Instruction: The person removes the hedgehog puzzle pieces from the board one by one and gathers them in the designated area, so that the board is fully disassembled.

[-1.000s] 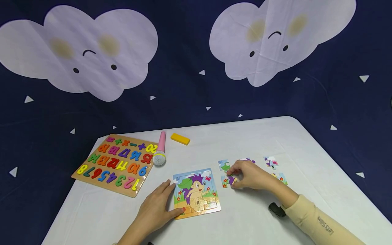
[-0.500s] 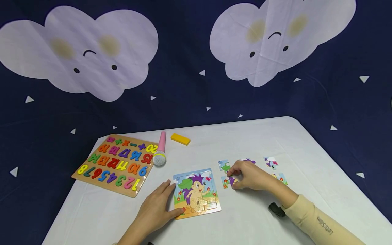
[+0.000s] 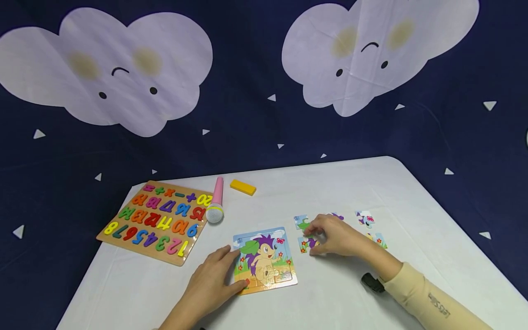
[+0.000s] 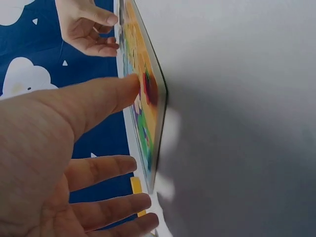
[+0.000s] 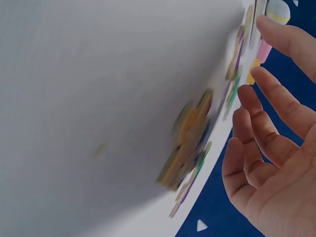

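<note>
A square, glossy hedgehog puzzle board [image 3: 266, 259] lies flat on the white-covered bench [image 3: 326, 192], around the middle between its left and right edges and well in from its far edge. The left hand [image 3: 210, 279] is relaxed, with thumb and fingers spread; its thumb rests on the puzzle board near the corner closest to the person, and its forefinger reaches the board's left side.

The right hand [image 3: 336, 236] is loosely arched, with a gap between thumb and fingers, over a purple-and-flower jigsaw piece [image 3: 304, 245] to the right of the board. Whether a fingertip touches that piece cannot be told. Just beyond it lies a blue-and-green leaf piece [image 3: 301, 222]; a purple-topped piece [image 3: 337, 216] shows partly behind the hand. Nearer the bench's right edge sit a butterfly piece [image 3: 365, 219] and a flowered piece [image 3: 379, 240] partly covered by the arm. A beige sleeve [image 3: 433, 298] with dark lettering covers the right forearm.

Toward the bench's far left corner lies a brown board of coloured numbers [image 3: 152, 220], with a pink, silver-headed toy microphone [image 3: 218, 192] along its right side. A yellow rectangular block [image 3: 243, 187] lies near the far edge.
</note>
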The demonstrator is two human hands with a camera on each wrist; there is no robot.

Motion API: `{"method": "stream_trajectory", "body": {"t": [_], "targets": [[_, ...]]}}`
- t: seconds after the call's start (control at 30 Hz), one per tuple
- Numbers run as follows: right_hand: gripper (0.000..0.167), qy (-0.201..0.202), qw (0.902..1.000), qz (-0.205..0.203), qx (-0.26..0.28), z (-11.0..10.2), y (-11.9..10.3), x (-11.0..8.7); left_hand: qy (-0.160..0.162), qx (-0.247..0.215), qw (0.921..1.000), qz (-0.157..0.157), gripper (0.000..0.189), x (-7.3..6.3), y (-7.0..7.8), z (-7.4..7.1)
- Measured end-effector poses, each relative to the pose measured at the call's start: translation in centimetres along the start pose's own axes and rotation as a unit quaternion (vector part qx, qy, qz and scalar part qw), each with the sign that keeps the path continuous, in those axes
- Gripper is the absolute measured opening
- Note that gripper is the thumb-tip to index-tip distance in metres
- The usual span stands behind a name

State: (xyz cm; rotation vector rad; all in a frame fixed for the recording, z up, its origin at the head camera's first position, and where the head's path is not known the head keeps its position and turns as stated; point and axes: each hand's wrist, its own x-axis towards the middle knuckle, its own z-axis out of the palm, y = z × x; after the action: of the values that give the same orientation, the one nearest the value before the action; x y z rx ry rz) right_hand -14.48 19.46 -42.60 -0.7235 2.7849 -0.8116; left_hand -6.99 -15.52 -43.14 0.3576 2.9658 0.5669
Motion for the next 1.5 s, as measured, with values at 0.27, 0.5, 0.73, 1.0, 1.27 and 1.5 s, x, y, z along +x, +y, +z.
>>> {"method": "stream_trajectory", "body": {"t": [0.27, 0.5, 0.73, 1.0, 1.27, 1.5], "targets": [[0.042, -0.018, 0.9991, -0.036, 0.016, 0.7, -2.2, 0.1, 0.03, -0.012, 0.9945, 0.1, 0.055, -0.6, 0.7, -0.2], [0.042, -0.05, 0.9975, -0.043, 0.024, 1.8, -4.3, 0.1, -0.034, -0.036, 0.9867, 0.155, 0.042, -0.7, 0.7, 0.2], [0.046, -0.068, 0.9961, -0.055, 0.013, 2.9, -5.6, 0.3, -0.065, -0.032, 0.982, 0.174, 0.038, -0.4, 0.6, 0.4], [0.047, -0.068, 0.9964, -0.05, -0.008, 3.8, -6.0, 0.5, -0.087, -0.033, 0.9795, 0.179, 0.038, 0.0, 0.4, 0.5], [0.044, -0.068, 0.996, -0.053, -0.022, 4.0, -6.5, 0.6, -0.077, -0.042, 0.9799, 0.179, 0.034, -0.2, 0.4, 0.6], [0.045, -0.062, 0.996, -0.056, -0.033, 4.1, -6.6, 0.7, -0.048, -0.035, 0.9796, 0.192, 0.031, -0.3, 0.6, 0.7]]}}
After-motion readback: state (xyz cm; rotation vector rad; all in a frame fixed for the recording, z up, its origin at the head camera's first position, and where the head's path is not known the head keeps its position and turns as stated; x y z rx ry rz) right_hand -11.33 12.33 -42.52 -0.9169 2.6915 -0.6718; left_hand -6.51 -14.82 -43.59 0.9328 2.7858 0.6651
